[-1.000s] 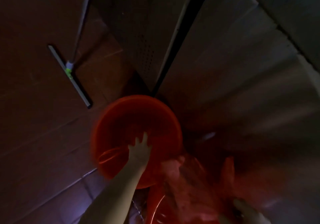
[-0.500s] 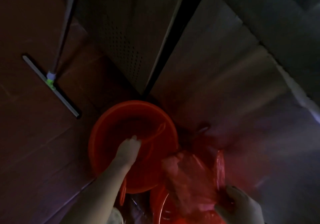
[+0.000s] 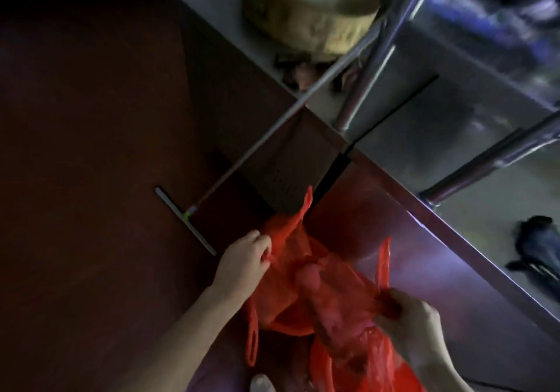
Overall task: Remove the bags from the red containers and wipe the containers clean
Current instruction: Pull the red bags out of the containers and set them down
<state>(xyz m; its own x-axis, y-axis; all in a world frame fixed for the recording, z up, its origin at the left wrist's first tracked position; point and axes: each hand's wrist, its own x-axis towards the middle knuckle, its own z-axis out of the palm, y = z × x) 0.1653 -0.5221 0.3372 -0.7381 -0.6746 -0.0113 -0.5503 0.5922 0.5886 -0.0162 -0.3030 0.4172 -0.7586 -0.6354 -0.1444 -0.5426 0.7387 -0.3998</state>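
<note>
In the head view the scene is dark; the left hand (image 3: 242,265) has its fingers (image 3: 261,241) curled round one edge of the red bag (image 3: 318,285), close under the handle that stands up there; the right hand (image 3: 407,320) pinches the opposite edge with bent fingers (image 3: 391,302), just below the second upright handle. So both hands are closed on the same bag, and it hangs stretched between them, low in front of the person, with soft pale contents showing through the thin plastic. Under its left part a curved red edge appears, which I judge to be the rim of a red container (image 3: 289,328); whether the bag touches it I cannot tell. More red plastic lies at the bottom right, too blurred to name. A floor squeegee (image 3: 186,218) lies on the dark floor (image 3: 91,179), well apart to the left.

I judge the step in hand to be lifting this bag out. To do it well, both edges should rise together and level, so that the mouth stays upward and nothing spills; the grip is better taken on the handles than on the thin film, which may tear under the weight; the bag should go straight up until its bottom is free of the rim, and only then move aside; the container can be wiped after that.
</note>
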